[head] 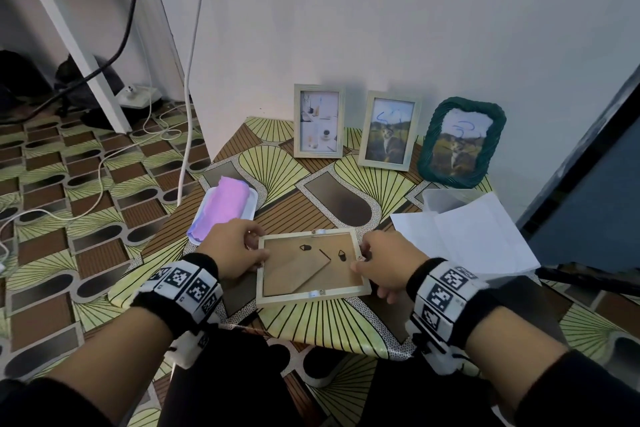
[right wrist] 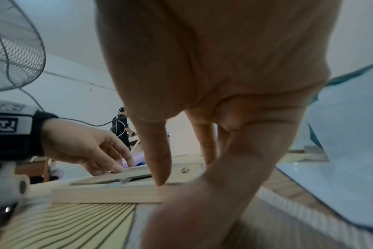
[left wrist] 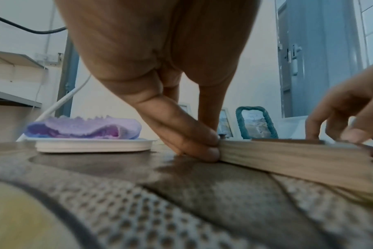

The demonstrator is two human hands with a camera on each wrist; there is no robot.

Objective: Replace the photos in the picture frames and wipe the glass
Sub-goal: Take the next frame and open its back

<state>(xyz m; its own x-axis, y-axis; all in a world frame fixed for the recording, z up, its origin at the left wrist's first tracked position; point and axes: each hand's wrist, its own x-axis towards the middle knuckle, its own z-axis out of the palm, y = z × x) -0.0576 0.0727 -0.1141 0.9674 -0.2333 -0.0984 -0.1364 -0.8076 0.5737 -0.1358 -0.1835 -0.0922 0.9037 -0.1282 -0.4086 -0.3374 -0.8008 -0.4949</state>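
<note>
A pale wooden picture frame (head: 313,297) lies face down on the patterned table (head: 346,326), its brown backing board (head: 341,274) and folded stand facing up. My left hand (head: 259,246) holds the frame's left edge; in the left wrist view its fingertips (left wrist: 211,148) press against the frame's side (left wrist: 287,156). My right hand (head: 360,258) holds the right edge by a small metal clip. In the right wrist view the index finger (right wrist: 159,178) points down onto the frame's rim (right wrist: 106,195). A folded purple cloth (head: 225,208) lies in a white tray (head: 251,199) to the left.
Three framed photos lean on the wall at the back: a pale one (head: 318,121), a second with a cat (head: 389,130), and a green woven one (head: 460,142). White paper sheets (head: 467,236) lie at the right. Cables (head: 104,166) run over the floor at the left.
</note>
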